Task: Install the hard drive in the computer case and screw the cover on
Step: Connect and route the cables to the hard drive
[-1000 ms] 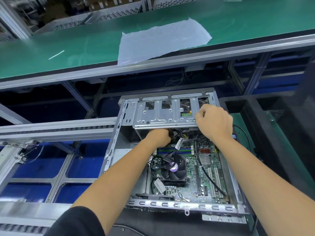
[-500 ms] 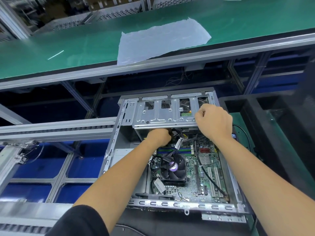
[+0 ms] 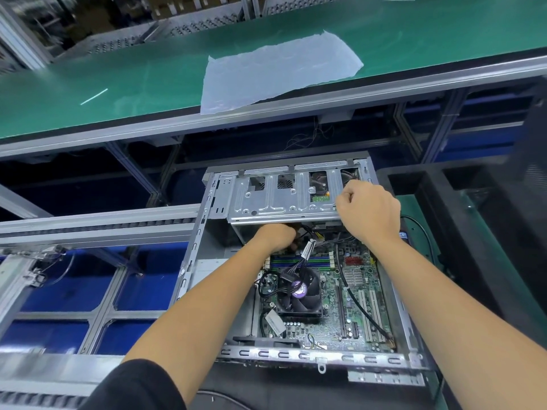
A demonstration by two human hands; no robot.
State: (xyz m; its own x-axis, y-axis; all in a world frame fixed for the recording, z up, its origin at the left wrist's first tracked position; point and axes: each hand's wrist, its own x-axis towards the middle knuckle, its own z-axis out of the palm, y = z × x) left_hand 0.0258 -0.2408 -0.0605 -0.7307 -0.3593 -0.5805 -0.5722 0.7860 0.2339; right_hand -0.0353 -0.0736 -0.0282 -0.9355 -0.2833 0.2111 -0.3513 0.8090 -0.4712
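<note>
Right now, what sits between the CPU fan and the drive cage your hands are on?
In the head view, the memory sticks and a bundle of cables with a grey connector lie between the CPU fan and the drive cage; the left hand reaches under the cage.

Bare forearms, black short sleeve (image 3: 133, 386) on left arm

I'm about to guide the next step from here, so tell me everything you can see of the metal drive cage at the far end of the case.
The drive cage is a bare, silvery sheet-metal tray with stamped ribs, small holes and four cutouts in its top. It spans the far end of the open computer case, above the motherboard. A hard drive shows through the right cutouts. The right hand grips its near right corner; the left hand reaches beneath its near edge, fingers hidden.
</note>
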